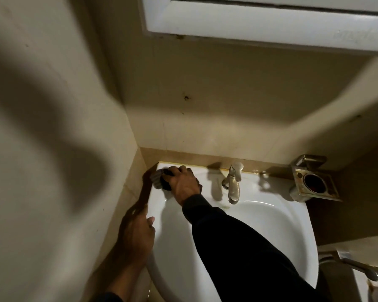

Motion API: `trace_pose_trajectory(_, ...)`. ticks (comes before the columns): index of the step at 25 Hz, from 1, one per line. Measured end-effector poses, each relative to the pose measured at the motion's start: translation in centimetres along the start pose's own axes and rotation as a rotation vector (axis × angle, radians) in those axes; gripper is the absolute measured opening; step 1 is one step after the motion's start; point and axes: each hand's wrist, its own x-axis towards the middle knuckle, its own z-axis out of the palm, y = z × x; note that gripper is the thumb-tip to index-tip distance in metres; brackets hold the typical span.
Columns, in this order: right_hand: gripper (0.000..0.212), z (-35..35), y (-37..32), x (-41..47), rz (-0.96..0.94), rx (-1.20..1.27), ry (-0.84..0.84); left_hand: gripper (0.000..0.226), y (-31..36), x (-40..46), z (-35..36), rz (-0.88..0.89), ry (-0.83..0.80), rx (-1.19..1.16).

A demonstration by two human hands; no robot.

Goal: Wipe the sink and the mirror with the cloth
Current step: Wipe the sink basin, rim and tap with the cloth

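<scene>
A white sink (271,225) fills the lower middle, set into a corner of beige walls. My right hand (183,184), in a dark sleeve, presses a dark bunched cloth (160,179) onto the sink's back left corner. Resting on the sink's left rim, my left hand (135,234) has its fingers over the edge and the thumb on top, and holds nothing. A metal tap (234,184) stands at the middle of the back rim. The white frame of a mirror cabinet (260,20) hangs above; its glass is out of view.
A square metal holder (314,184) with a round opening is fixed to the wall right of the tap. A metal lever handle (362,269) sticks out at the lower right. The wall stands tight against the sink's left side.
</scene>
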Motion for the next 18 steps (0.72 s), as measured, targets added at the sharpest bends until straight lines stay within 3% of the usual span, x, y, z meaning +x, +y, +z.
trace_pose_trajectory(2, 0.041, 0.2, 1.0, -0.7, 0.009, -0.003, -0.014, 0.045, -0.2, 0.1, 0.1, 0.008, -0.001, -0.003)
trace_pose_trajectory(6, 0.036, 0.4, 3.7, -5.6, 0.204, 0.02, 0.039, 0.041, 1.2, 0.2, -0.2, -0.056, -0.019, -0.068)
trace_pose_trajectory(8, 0.037, -0.1, 3.5, -8.1, 0.106, 0.031, -0.016, 0.049, 1.9, -0.2, -0.1, -0.068, 0.017, -0.081)
trace_pose_trajectory(10, 0.041, -1.0, 3.2, -10.8, -0.002, 0.08, -0.043, 0.055, 2.8, -0.5, 0.1, 0.041, 0.089, -0.017)
trace_pose_trajectory(13, 0.062, -2.1, 4.4, -17.1, -0.08, 0.164, 0.143, 0.045, 5.9, -1.0, 1.0, 0.26, 0.143, -0.095)
trace_pose_trajectory(15, 0.065, -3.0, 6.3, -21.6, -0.053, 0.132, 0.317, 0.04, 8.8, -1.5, 1.8, 0.29, 0.046, -0.277)
trace_pose_trajectory(18, 0.076, -4.0, 10.5, -24.9, 0.276, 0.066, 0.502, 0.043, 12.9, -2.4, 2.8, 0.325, -0.118, -0.452)
